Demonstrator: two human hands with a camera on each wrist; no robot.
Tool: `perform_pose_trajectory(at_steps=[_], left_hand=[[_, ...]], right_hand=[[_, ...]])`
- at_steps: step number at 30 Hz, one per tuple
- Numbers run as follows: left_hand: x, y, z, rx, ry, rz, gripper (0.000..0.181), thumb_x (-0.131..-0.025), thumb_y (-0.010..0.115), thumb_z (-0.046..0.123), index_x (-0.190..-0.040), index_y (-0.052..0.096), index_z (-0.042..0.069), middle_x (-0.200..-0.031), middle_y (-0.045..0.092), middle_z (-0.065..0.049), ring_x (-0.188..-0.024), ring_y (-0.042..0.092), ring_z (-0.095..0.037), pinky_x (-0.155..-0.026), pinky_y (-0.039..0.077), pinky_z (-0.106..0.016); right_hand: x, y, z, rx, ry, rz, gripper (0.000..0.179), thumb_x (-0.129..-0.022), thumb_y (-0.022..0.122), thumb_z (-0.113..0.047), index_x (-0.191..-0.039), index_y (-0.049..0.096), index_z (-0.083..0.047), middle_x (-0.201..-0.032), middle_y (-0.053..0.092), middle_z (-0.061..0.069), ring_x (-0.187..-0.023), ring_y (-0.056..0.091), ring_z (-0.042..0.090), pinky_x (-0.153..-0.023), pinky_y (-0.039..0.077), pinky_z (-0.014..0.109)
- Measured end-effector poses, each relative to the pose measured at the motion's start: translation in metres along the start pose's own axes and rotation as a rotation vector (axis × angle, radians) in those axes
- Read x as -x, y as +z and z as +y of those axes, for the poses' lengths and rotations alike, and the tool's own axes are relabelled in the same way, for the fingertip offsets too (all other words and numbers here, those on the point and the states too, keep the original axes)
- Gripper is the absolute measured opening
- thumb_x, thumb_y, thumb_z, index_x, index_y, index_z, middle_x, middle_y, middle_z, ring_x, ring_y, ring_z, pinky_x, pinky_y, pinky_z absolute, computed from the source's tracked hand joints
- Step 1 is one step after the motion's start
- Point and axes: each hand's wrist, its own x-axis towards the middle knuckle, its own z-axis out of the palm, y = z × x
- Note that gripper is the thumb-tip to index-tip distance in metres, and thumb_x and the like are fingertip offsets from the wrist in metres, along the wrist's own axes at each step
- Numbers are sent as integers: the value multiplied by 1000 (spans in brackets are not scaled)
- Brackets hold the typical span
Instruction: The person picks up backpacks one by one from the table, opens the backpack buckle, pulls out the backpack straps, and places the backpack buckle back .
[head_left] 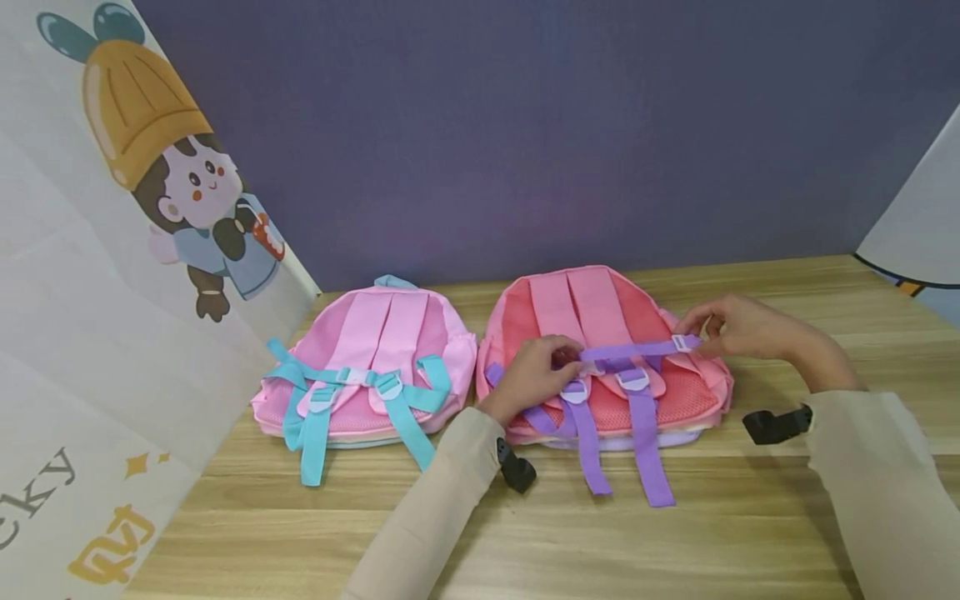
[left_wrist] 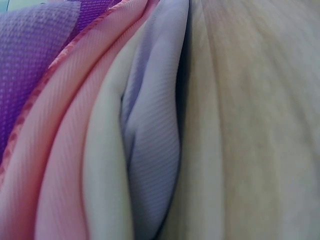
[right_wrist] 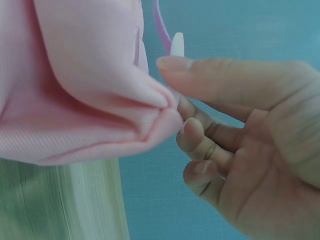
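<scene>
A coral-pink backpack (head_left: 517,300) lies with its shoulder straps upward. Across it runs a purple strap (head_left: 637,351), drawn nearly straight between both hands. My left hand (head_left: 534,373) grips the strap's left end, close to a pale buckle at the middle of the pack. With thumb and fingers, my right hand (head_left: 753,335) pinches the strap's right end at a white slider (head_left: 681,342), beside the pack's right edge. In the right wrist view, the thumb (right_wrist: 175,67) presses on the white slider next to a pink fabric corner (right_wrist: 145,125). The left wrist view shows only the pack's layered side.
To the left lies a lighter pink backpack (head_left: 450,333) with turquoise straps (head_left: 315,437), its chest strap joined by a white buckle. Two purple strap tails (head_left: 652,454) hang onto the wooden table (head_left: 600,550). A dark wall (head_left: 540,133) stands behind, and a printed panel (head_left: 75,292) at left.
</scene>
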Motion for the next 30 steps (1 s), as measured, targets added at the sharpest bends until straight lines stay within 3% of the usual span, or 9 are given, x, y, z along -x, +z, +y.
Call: perform_pose_trajectory(at_steps=[17, 30], left_hand=[[0, -2, 1, 39, -13, 17, 22, -89, 66, 15, -108, 67, 5, -98, 70, -8, -87, 64, -14, -80, 50, -20], [1, -16, -1, 90, 19, 74, 22, -90, 63, 13, -106, 66, -1, -100, 68, -11, -84, 62, -18, -76, 49, -22]], right_hand=[[0, -2, -1, 4, -12, 4, 30, -78, 76, -11, -106, 67, -4, -91, 63, 2, -77, 49, 14, -62, 43, 25], [1, -3, -4, 14, -47, 64, 43, -78, 76, -14, -116, 61, 1, -105, 64, 12, -93, 56, 27, -71, 46, 34]])
